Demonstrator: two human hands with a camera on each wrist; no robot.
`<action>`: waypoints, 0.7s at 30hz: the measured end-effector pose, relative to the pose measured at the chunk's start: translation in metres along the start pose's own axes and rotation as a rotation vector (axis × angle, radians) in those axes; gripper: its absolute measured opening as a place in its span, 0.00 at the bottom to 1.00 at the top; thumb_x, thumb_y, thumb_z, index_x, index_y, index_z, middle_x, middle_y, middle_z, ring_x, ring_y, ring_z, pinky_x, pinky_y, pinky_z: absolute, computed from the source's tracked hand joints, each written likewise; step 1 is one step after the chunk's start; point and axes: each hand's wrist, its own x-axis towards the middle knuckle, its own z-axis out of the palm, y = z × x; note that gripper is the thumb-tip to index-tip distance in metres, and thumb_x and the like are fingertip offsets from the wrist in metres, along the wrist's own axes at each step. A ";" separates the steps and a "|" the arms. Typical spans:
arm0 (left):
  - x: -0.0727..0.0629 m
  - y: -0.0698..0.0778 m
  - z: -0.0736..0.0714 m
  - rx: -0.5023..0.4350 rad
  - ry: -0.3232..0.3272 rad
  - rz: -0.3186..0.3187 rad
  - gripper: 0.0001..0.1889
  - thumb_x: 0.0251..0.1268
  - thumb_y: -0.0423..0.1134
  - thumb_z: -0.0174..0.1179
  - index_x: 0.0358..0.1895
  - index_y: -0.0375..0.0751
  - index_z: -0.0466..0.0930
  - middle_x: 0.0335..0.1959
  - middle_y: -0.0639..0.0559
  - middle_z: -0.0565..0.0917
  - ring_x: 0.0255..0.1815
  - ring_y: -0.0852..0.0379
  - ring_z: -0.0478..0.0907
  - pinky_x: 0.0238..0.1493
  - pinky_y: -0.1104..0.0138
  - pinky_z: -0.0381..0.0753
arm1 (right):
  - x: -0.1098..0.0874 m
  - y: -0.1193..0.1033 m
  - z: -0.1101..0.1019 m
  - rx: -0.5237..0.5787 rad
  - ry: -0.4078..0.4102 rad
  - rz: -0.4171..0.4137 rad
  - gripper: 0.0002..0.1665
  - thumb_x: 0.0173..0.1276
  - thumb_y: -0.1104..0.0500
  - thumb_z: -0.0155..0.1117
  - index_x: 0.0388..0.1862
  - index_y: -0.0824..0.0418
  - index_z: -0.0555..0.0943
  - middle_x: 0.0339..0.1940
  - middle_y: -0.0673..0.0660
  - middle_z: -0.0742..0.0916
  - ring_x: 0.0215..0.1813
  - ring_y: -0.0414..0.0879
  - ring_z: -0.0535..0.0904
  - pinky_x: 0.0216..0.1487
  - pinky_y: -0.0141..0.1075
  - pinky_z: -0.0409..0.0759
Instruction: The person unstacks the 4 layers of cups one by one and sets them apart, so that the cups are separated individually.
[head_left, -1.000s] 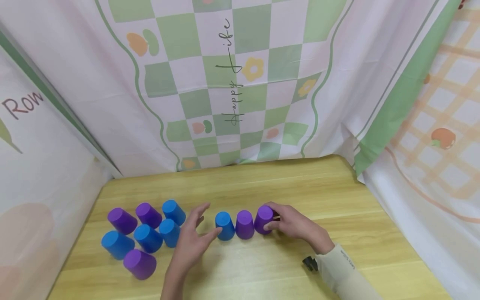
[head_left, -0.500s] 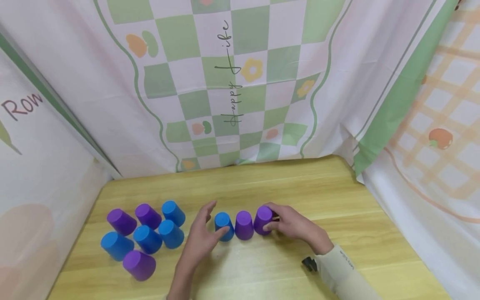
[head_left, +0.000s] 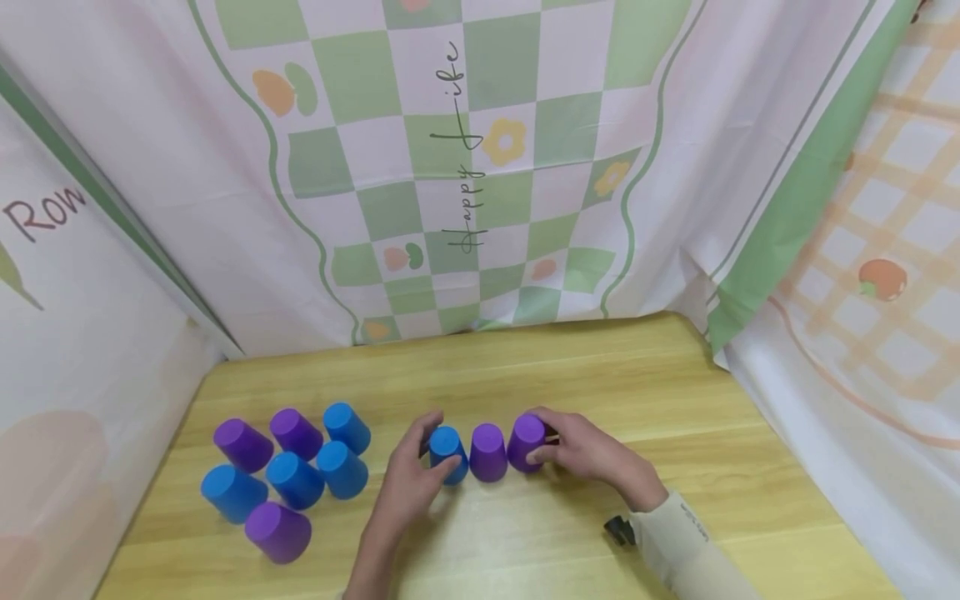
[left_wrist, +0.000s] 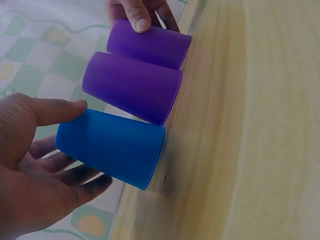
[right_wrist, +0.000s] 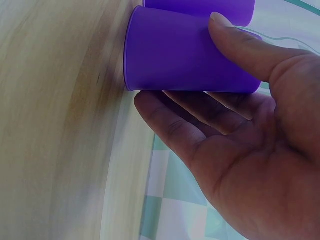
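Three upside-down cups stand in a row mid-table: a blue cup [head_left: 448, 457], a purple cup [head_left: 489, 453] and, at the right end, another purple cup [head_left: 527, 443]. My left hand [head_left: 414, 477] is around the blue cup, thumb on its near side and fingers on its left and far side. In the left wrist view that thumb touches the blue cup [left_wrist: 112, 147]. My right hand [head_left: 585, 448] grips the right-end purple cup, its thumb lying on the wall in the right wrist view, with the fingers along the other side of the cup [right_wrist: 185, 55].
Left of my left hand stands a group of several upside-down cups, such as a blue cup [head_left: 296, 481] and a purple cup [head_left: 279, 533]. The wooden table [head_left: 540, 546] ends at a checked curtain [head_left: 495, 208] behind. A black clip [head_left: 620, 530] is by the right sleeve.
My left hand has moved right, away from the cup group, and its fingers have come around the blue cup. My right hand stays on the purple cup.
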 end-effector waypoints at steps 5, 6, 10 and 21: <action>0.001 -0.002 0.002 0.001 -0.006 0.007 0.34 0.69 0.32 0.70 0.76 0.44 0.70 0.77 0.43 0.73 0.77 0.34 0.70 0.76 0.39 0.71 | 0.000 0.000 0.000 -0.006 -0.001 0.001 0.22 0.72 0.56 0.72 0.62 0.57 0.80 0.53 0.54 0.89 0.59 0.56 0.87 0.64 0.55 0.86; 0.002 -0.002 0.002 0.003 -0.006 0.006 0.33 0.69 0.32 0.70 0.76 0.44 0.70 0.77 0.43 0.73 0.77 0.34 0.70 0.76 0.39 0.71 | 0.000 0.000 0.000 -0.009 -0.001 0.002 0.22 0.72 0.56 0.72 0.62 0.56 0.80 0.53 0.53 0.89 0.59 0.56 0.87 0.64 0.55 0.86; 0.001 -0.002 0.003 0.006 -0.008 -0.002 0.33 0.68 0.31 0.70 0.75 0.44 0.71 0.76 0.41 0.74 0.77 0.34 0.70 0.75 0.37 0.71 | 0.000 0.000 0.000 -0.012 -0.002 -0.003 0.22 0.72 0.56 0.72 0.62 0.57 0.80 0.53 0.54 0.89 0.59 0.56 0.87 0.63 0.55 0.86; -0.001 -0.001 0.003 0.030 -0.010 -0.069 0.32 0.67 0.29 0.70 0.73 0.45 0.72 0.75 0.40 0.74 0.76 0.31 0.70 0.73 0.35 0.73 | 0.000 -0.001 0.000 -0.008 -0.001 0.002 0.21 0.72 0.57 0.72 0.61 0.56 0.81 0.53 0.54 0.89 0.59 0.57 0.87 0.64 0.55 0.86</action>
